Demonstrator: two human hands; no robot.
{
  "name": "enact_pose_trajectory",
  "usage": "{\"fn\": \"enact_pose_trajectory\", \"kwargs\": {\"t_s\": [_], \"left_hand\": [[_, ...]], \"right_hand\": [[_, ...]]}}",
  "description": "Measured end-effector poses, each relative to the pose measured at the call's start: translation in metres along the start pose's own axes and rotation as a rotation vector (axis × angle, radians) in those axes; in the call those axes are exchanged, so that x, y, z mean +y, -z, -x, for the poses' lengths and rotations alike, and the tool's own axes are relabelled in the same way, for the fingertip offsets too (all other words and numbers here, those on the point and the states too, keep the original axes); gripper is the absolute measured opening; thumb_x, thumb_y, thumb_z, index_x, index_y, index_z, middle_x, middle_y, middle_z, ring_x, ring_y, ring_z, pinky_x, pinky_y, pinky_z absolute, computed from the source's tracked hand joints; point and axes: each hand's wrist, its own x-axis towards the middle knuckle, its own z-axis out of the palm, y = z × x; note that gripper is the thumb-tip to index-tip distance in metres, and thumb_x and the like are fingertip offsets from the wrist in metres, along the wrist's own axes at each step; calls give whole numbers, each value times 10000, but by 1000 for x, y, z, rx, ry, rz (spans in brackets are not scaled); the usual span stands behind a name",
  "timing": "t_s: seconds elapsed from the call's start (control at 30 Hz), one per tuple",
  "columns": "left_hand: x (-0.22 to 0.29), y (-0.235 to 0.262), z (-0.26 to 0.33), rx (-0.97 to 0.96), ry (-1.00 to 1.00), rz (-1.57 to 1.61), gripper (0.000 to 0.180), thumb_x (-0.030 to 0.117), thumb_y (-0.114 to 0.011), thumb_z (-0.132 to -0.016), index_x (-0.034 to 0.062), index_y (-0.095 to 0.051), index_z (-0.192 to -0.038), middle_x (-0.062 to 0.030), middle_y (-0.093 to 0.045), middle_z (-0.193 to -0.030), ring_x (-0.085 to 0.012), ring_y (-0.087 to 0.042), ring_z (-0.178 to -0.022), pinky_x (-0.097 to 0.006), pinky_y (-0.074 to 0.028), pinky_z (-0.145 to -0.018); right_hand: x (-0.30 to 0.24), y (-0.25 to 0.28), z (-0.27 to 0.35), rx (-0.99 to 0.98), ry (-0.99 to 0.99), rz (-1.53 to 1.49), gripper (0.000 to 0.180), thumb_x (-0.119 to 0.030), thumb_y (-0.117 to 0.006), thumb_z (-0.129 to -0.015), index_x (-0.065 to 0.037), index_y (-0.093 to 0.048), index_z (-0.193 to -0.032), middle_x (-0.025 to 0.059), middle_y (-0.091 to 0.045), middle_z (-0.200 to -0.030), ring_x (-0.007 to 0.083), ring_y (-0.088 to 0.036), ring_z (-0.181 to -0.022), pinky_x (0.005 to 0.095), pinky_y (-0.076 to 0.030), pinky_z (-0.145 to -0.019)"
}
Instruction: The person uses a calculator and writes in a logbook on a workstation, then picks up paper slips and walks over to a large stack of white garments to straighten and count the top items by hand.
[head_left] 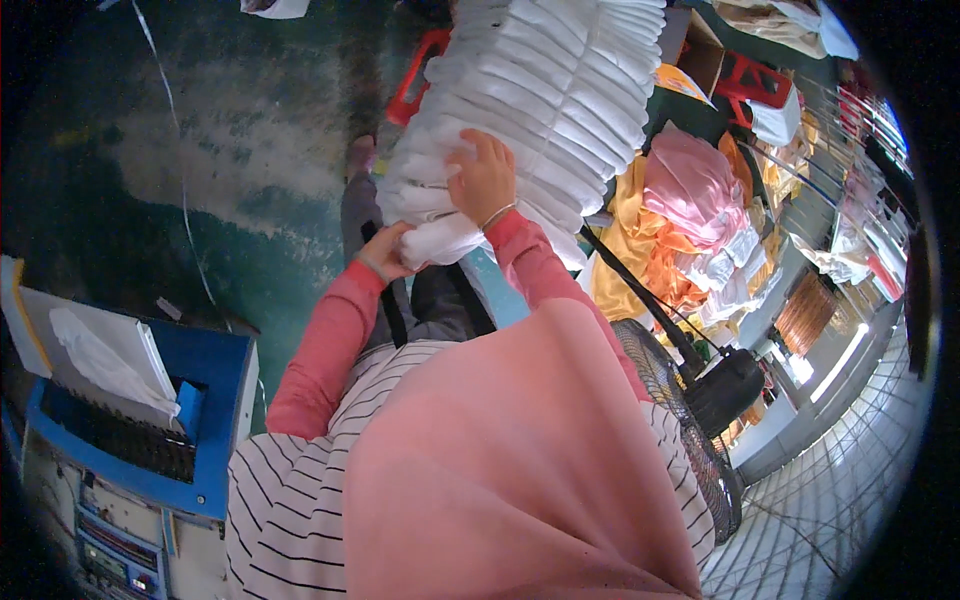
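Note:
A long stack of white folded cloths (545, 85), layered in overlapping rows, stretches away from me at the upper middle. My left hand (385, 253) has its fingers closed on the rounded near end of a white cloth (440, 240), at the stack's front left corner. On top of the stack, a little further off and to the right, rests my right hand (485, 178). Its fingers are bent and its thumb stands apart, touching the cloth without closing round it. The undersides of the left fingers are hidden.
Red stools (418, 75) show beside the stack. At the right lie heaps of pink cloth (695, 180) and orange cloth (670, 265), near a black fan (725, 390). A blue machine (225, 400) stands at the left. A pale cord (180, 150) crosses the green floor.

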Motion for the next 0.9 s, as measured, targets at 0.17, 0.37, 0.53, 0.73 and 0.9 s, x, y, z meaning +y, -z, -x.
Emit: {"fn": "enact_pose_trajectory", "kwargs": {"t_s": [0.17,0.37,0.53,0.73,0.9], "left_hand": [[0,-1,2,23,-22,-19,373,227,-642,-802,107,-545,-1141,-89,-576,-1119,-293,-560,-1039,-509,-511,-790],[-1,-6,9,54,-30,-17,390,227,-638,-804,106,-536,-1160,-94,-570,-1131,-301,-557,-1045,-515,-508,-801],[0,-13,12,47,-29,-44,336,233,-591,-849,133,-530,-1164,-88,-544,-1189,-290,-523,-1102,-516,-463,-891],[-1,-13,11,73,-23,-36,326,227,-581,-851,123,-530,-1156,-102,-539,-1194,-303,-527,-1099,-531,-462,-894],[-2,-5,5,48,-43,-55,337,244,-584,-847,126,-537,-1159,-97,-538,-1199,-295,-531,-1092,-513,-475,-880]], "right_hand": [[1,1,-24,-78,-189,-10,518,-92,-619,-631,-141,-561,-1143,68,-548,-1036,286,-517,-1014,433,-396,-817],[-3,-3,-33,-104,-194,171,513,-109,-624,-646,-136,-557,-1154,79,-531,-1042,281,-505,-1026,427,-391,-817],[1,-5,-32,-185,-222,240,524,-96,-622,-646,-154,-570,-1164,113,-496,-1146,313,-460,-1095,434,-378,-874],[2,-4,-30,-46,-165,179,509,-61,-603,-636,-165,-618,-1134,163,-377,-1352,359,-364,-1223,455,-310,-1009],[7,-7,-30,21,-112,168,479,-62,-603,-619,-158,-640,-1088,140,-431,-1308,353,-378,-1224,458,-327,-1009]]}}
